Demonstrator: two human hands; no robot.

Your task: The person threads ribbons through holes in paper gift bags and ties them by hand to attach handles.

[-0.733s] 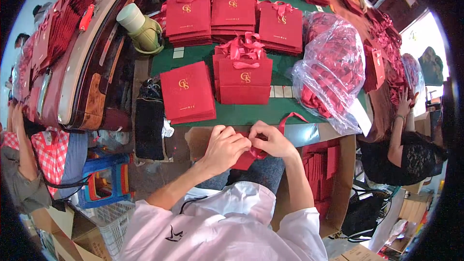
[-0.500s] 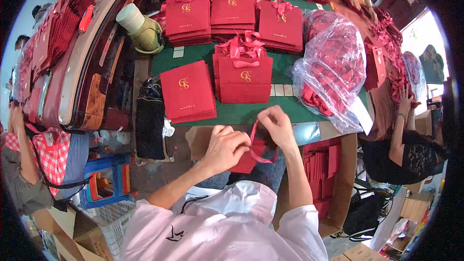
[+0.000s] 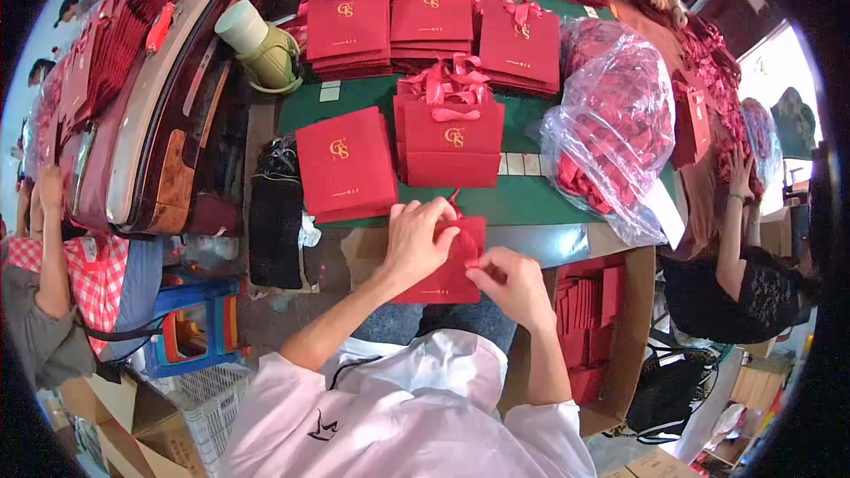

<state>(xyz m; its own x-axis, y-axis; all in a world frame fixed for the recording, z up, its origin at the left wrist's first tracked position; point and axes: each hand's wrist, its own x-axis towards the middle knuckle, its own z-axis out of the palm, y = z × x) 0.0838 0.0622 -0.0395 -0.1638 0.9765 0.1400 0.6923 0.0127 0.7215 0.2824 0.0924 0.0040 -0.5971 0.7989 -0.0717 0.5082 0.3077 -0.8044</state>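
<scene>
A small red paper gift bag (image 3: 461, 276) is in front of my body over my lap, its printed face up. My left hand (image 3: 420, 241) lies over its upper left part, fingers curled and closed on a red ribbon (image 3: 454, 197), whose end sticks up past the fingertips. At the bag's right edge my right hand (image 3: 515, 285) is closed in a pinch on a bit of red ribbon. Just beyond, on the green table (image 3: 443, 204), stands a stack of red bags with ribbon handles (image 3: 450, 146). Flat red bags (image 3: 345, 165) are piled left of it.
Behind are more bag stacks (image 3: 347, 28). A clear plastic sack of red ribbons (image 3: 611, 124) rests at right, a green jug with a pale lid (image 3: 266, 57) at left. A carton of red bags (image 3: 639, 327) stands beside my right arm. Other people work at both sides.
The bag has come up into view beneath my hands. My left hand has shifted slightly up over it; my right hand has moved down to its right edge, and the ribbon loop no longer shows.
</scene>
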